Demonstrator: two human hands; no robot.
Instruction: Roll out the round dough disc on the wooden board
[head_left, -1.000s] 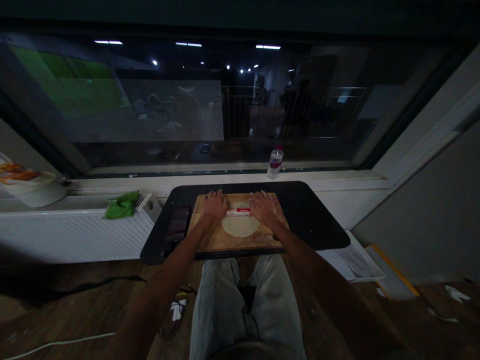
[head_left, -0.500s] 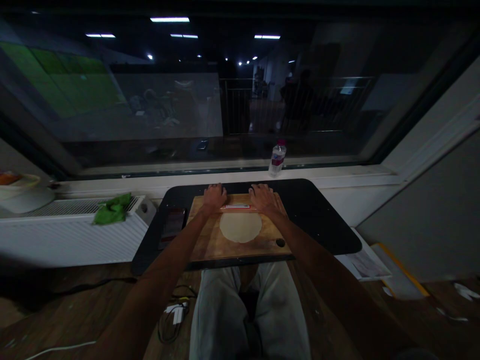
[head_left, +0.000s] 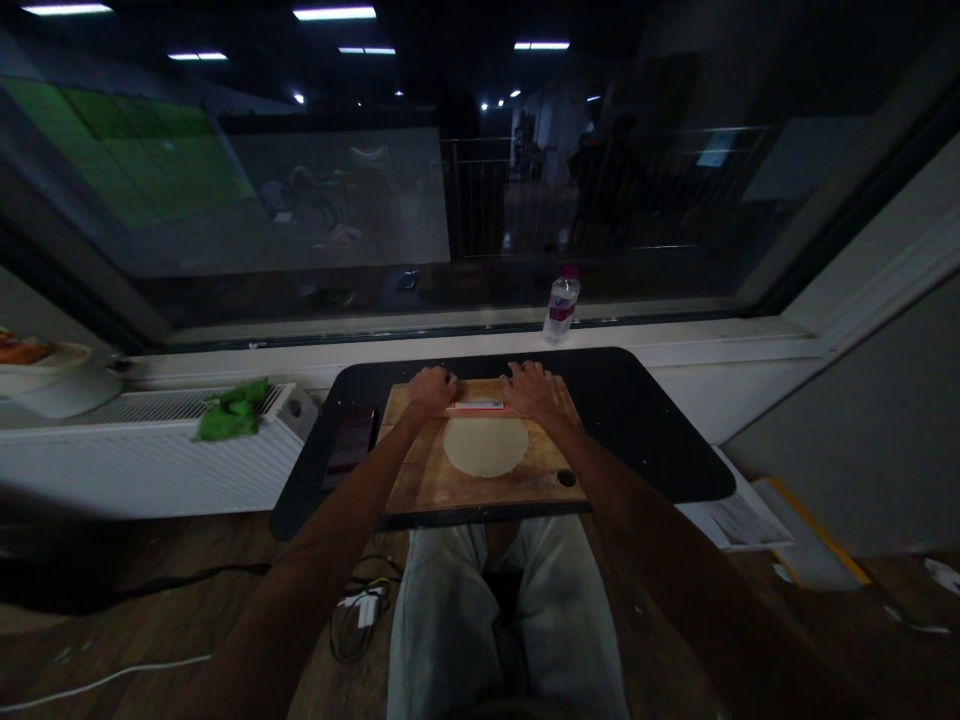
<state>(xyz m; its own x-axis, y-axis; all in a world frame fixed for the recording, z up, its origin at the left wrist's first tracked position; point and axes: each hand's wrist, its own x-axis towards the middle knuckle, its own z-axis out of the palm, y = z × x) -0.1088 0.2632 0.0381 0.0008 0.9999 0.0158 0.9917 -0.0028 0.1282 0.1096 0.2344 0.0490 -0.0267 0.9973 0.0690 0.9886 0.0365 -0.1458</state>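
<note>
A flat, pale, round sheet of dough (head_left: 486,447) lies on a wooden cutting board (head_left: 420,490). Along its far edge sits a wooden rolling pin (head_left: 480,406) with a white and red label strip, its ends covered by my hands. My left hand (head_left: 433,388) is over the left end, fingers curled forward. My right hand (head_left: 531,390) rests on the right end in the same way, its fingers bent over the far side. The palms hide how firmly each end is gripped. Dough shows on the near side of the pin.
The board lies on a black table (head_left: 637,430) against a window sill. A phone (head_left: 351,440) lies left of the board. A water bottle (head_left: 561,308) stands on the sill. A green cloth (head_left: 232,410) hangs on the radiator (head_left: 187,465). Cables and a white adapter (head_left: 367,608) are on the floor.
The view has tilted and shifted slightly. My hands and the rolling pin keep nearly the same place at the dough's far edge.
</note>
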